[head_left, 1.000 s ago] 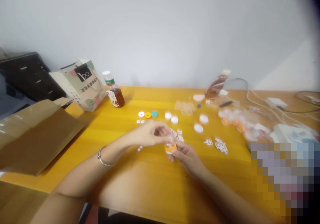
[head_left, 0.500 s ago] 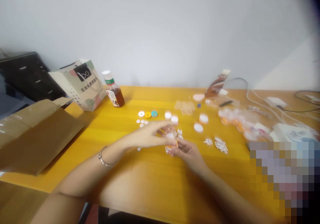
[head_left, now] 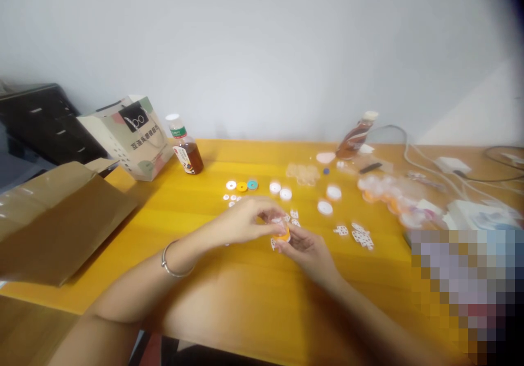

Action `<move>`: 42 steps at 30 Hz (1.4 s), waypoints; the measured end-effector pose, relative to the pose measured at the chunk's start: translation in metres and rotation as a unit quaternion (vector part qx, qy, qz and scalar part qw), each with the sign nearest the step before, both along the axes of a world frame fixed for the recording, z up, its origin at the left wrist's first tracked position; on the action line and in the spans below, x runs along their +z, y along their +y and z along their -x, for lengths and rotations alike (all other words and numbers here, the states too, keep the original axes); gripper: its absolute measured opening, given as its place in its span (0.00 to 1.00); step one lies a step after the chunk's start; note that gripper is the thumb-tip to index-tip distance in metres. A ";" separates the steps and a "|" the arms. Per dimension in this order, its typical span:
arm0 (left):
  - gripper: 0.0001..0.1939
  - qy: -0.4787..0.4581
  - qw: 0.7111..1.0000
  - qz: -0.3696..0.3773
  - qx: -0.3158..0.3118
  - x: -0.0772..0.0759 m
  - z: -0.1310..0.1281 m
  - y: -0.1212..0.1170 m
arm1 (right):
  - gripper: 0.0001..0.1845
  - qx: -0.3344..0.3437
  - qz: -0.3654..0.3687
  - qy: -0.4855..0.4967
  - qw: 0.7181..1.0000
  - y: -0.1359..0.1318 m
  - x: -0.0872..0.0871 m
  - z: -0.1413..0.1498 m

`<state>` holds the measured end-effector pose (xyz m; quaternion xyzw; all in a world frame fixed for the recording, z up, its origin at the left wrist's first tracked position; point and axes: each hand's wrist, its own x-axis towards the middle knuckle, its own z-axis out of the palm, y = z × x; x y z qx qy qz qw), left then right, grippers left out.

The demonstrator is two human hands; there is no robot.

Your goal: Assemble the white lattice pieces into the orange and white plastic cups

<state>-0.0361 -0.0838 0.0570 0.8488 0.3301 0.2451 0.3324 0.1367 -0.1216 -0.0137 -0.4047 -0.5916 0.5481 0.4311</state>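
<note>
Between my two hands is a small round piece with an orange band and a clear upper part. My left hand has its thumb and fingers closed around the clear top. My right hand pinches the orange lower part from the right. White cut-out pieces with holes lie on the table just behind my right fingers. Two white discs rest beyond my left hand, and small white round bits lie to its left, partly covered by it.
A cardboard box, a paper bag and a drink bottle stand left. White, yellow and teal discs form a row. At right are more cut-outs, a second bottle, clear-and-orange pieces and cables.
My left fingers have closed down onto the clear top, where they were held apart around it before. More of the orange band now shows. My right hand keeps its grip in nearly the same spot.
</note>
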 end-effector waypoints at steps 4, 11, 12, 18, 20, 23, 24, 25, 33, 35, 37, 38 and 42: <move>0.12 0.042 0.998 -0.047 0.019 0.000 -0.002 -0.007 | 0.10 -0.002 -0.037 -0.039 0.999 -0.001 -0.007 0.001; 0.14 0.088 0.990 -0.088 0.064 -0.001 -0.006 -0.012 | 0.11 -0.034 -0.057 -0.078 0.995 -0.001 -0.008 0.001; 0.14 0.084 0.993 -0.075 0.048 0.001 -0.005 -0.010 | 0.11 -0.022 -0.046 -0.064 0.997 -0.002 -0.006 0.001; 0.14 -0.004 0.993 0.091 -0.073 0.008 0.004 0.003 | 0.10 0.073 0.048 0.033 0.996 -0.002 0.005 0.000; 0.14 -0.030 0.988 0.132 -0.071 0.005 0.003 0.004 | 0.10 0.071 0.055 0.057 0.994 -0.001 0.005 0.000; 0.13 -0.046 0.993 0.113 -0.005 -0.001 -0.002 0.002 | 0.09 0.052 0.056 0.070 0.995 0.000 0.003 -0.001; 0.13 -0.041 0.995 0.087 0.024 -0.002 -0.003 0.001 | 0.09 0.044 0.057 0.069 0.995 0.001 0.003 -0.001; 0.14 -0.034 0.996 0.061 0.046 -0.002 -0.004 0.000 | 0.09 0.035 0.058 0.066 0.996 0.001 0.003 -0.001; 0.14 0.020 1.000 -0.012 0.015 0.002 0.000 -0.003 | 0.09 0.014 0.037 0.038 0.999 -0.001 0.003 0.002; 0.15 0.041 0.998 -0.027 0.032 0.001 -0.001 -0.006 | 0.09 -0.002 0.023 0.015 1.000 -0.002 0.001 0.003; 0.16 0.062 0.995 -0.049 0.059 -0.001 -0.004 -0.011 | 0.09 -0.023 -0.004 -0.019 1.000 -0.004 0.000 0.004; 0.17 0.072 0.993 -0.063 0.073 -0.001 -0.005 -0.012 | 0.09 -0.034 -0.019 -0.034 0.999 -0.004 0.000 0.004; 0.17 0.070 0.992 -0.067 0.081 0.001 -0.005 -0.012 | 0.09 -0.034 -0.022 -0.034 0.999 -0.004 0.004 0.003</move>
